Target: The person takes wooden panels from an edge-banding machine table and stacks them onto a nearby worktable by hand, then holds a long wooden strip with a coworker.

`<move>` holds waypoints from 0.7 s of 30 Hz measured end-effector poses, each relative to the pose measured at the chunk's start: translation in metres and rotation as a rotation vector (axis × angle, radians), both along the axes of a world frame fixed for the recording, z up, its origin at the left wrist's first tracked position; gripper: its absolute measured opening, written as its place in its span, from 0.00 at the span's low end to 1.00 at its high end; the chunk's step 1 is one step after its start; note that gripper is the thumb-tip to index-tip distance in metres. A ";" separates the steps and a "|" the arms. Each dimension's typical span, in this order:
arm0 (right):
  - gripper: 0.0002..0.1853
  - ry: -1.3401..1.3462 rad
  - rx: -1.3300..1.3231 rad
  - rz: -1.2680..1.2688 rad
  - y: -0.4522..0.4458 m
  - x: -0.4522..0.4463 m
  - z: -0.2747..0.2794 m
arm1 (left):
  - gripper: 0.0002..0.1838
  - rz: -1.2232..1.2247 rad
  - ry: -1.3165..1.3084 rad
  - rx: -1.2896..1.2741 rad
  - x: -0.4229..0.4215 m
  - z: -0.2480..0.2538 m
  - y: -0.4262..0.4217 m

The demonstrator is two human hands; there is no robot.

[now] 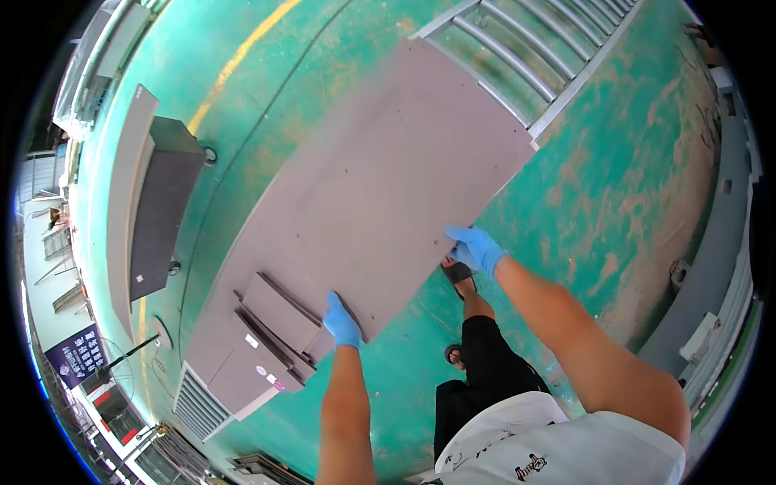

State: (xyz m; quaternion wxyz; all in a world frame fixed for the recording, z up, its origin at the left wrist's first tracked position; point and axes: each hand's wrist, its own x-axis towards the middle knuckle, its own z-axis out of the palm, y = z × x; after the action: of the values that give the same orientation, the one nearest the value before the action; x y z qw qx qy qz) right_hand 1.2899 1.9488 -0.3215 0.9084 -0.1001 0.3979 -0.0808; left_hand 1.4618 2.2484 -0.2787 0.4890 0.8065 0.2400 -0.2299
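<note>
A large grey-brown panel (pixel 364 178) with small dark holes lies across the middle of the view. My left hand (pixel 343 321), in a blue glove, is closed on the panel's lower left corner. Also gloved in blue, my right hand (pixel 477 246) grips the panel's near edge, further right. Just left of my left hand, several narrower boards (pixel 279 311) rest on another brown surface; one bears a white label. The undersides of both grips are hidden.
A metal roller conveyor (pixel 558 48) stands at the top right, with more rollers (pixel 200 404) at lower left. A wheeled cart (pixel 166 194) with boards is at left. A round-based stand (pixel 162 333) is on the green floor (pixel 566 218). Grey machinery (pixel 703 275) lines the right.
</note>
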 end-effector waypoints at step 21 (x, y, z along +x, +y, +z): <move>0.13 0.605 -0.634 0.461 0.198 -0.291 0.073 | 0.13 -0.428 0.509 -0.402 -0.114 -0.012 0.175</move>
State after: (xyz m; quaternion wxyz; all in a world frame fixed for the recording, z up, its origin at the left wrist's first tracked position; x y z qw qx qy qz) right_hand 0.9989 2.1472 -0.2490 0.6713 -0.4757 0.5671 0.0379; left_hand 1.3474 2.4237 -0.2909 0.5032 0.6435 0.1302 -0.5619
